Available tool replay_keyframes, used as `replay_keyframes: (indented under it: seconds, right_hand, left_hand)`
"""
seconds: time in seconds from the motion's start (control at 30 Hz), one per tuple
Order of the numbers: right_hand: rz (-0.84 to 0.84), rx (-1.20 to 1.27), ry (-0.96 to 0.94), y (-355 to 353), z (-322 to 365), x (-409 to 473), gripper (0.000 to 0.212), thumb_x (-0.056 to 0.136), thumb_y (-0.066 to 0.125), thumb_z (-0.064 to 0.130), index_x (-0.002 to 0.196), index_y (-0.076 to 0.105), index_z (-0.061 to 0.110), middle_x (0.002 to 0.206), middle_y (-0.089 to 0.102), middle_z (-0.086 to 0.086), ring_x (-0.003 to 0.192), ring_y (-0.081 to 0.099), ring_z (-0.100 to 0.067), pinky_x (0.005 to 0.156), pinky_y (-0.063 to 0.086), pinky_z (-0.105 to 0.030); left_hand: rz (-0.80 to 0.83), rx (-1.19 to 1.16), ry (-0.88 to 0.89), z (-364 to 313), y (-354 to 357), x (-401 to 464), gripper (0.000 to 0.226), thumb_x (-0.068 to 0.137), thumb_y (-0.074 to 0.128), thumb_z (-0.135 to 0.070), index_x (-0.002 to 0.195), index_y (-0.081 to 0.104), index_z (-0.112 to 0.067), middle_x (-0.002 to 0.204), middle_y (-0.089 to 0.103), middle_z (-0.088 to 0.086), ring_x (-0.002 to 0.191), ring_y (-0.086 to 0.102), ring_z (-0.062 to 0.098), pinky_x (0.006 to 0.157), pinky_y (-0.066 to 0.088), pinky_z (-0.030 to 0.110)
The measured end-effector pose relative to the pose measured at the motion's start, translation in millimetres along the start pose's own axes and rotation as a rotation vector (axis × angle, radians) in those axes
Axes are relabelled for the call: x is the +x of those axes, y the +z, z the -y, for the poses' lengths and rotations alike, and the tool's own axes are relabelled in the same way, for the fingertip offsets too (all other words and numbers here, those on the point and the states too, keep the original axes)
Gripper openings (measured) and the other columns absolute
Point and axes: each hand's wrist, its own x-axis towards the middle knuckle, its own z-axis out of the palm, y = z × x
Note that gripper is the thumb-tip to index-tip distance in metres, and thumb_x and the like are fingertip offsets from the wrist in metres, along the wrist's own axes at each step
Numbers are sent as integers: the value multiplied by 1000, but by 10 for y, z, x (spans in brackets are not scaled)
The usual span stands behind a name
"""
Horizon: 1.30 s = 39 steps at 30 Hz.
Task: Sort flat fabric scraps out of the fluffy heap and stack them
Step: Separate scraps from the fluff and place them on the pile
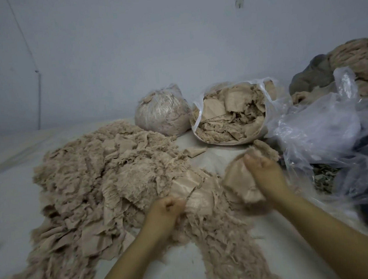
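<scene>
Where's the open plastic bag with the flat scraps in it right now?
In the head view, the open plastic bag sits right of centre near the wall, between the tied bag of fluff and crumpled clear plastic.

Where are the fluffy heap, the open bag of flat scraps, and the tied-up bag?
fluffy heap [104,171]: head view, middle of pile.
open bag of flat scraps [266,125]: head view, plastic wall.
tied-up bag [162,114]: head view, bulging side.

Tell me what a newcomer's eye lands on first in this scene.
First, the big beige fluffy heap sprawling across the left and middle of the pale surface. Next, the two hands in front of it: the left hand grips a flat scrap at the heap's edge, while the right hand holds a small bunch of flat scraps. Behind them, an open plastic bag lies stuffed with similar scraps.
</scene>
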Motion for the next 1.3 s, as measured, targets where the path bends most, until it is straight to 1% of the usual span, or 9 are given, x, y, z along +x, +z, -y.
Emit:
replay_keyframes:
  seconds: [0.17,0.3,0.4,0.53,0.67,0.93,1.0,1.13,1.3]
  right_hand:
    - [-153,-644,-270,-135,-256,212,38,91,56,30,126,51,15,130,51,-15,119,44,-33,98,37,-42]
    - [235,-900,-326,44,-602,126,37,97,45,40,131,51,26,133,43,-6,123,38,-24,102,33,-32]
    - [241,-1097,-317,43,-651,185,44,101,36,39,143,39,28,131,42,-10,122,39,-26,101,33,-30]
    - [54,-635,-591,154,-520,-4,25,94,56,22,117,64,16,111,58,-6,107,50,-21,91,37,-31]
    - [564,-386,-655,321,-454,-471,10,92,62,26,95,71,24,88,58,17,86,52,5,77,35,-7]
    - [1045,-182,-605,531,-345,-1052,24,92,62,33,106,72,15,108,62,1,100,57,-5,93,45,-25]
    - [983,-126,-550,587,-303,-1073,20,92,63,31,98,74,17,101,66,4,94,60,-5,86,48,-24]
    - [423,-160,-305,607,-293,-804,9,89,64,34,81,65,29,76,64,14,70,56,5,63,39,-11]
    - [371,-519,-180,701,-331,-317,43,92,58,36,129,45,19,122,45,-3,109,51,-17,88,42,-25]
  left_hand:
    - [60,346,313,124,-33,23,9,88,64,-18,83,68,-25,85,64,-11,79,57,0,73,43,12]
    - [231,608,510,173,2,67,32,92,58,-23,124,60,-25,118,51,-21,107,45,-7,87,24,-4]
    - [345,633,522,130,-85,89,25,93,56,-19,116,64,-21,110,64,-8,98,51,0,84,33,5]
    - [291,551,434,47,-565,80,20,91,60,-15,106,69,-25,101,66,-16,94,58,-6,85,43,12]
    - [267,722,482,193,-961,-84,14,91,60,-17,100,70,-20,99,68,-11,91,58,-1,85,45,21]
    - [213,530,661,80,-386,-104,27,92,54,-20,113,68,-11,116,60,-12,109,52,-4,95,35,5]
    - [292,543,598,136,-246,-20,31,94,56,-28,122,62,-17,120,53,-17,114,46,-5,97,31,5]
    - [290,626,531,277,-317,67,12,86,64,-14,94,72,-9,102,65,2,99,58,13,90,43,25]
    - [302,705,429,263,-601,186,9,78,63,-5,80,70,-11,93,68,-1,89,60,10,80,42,16]
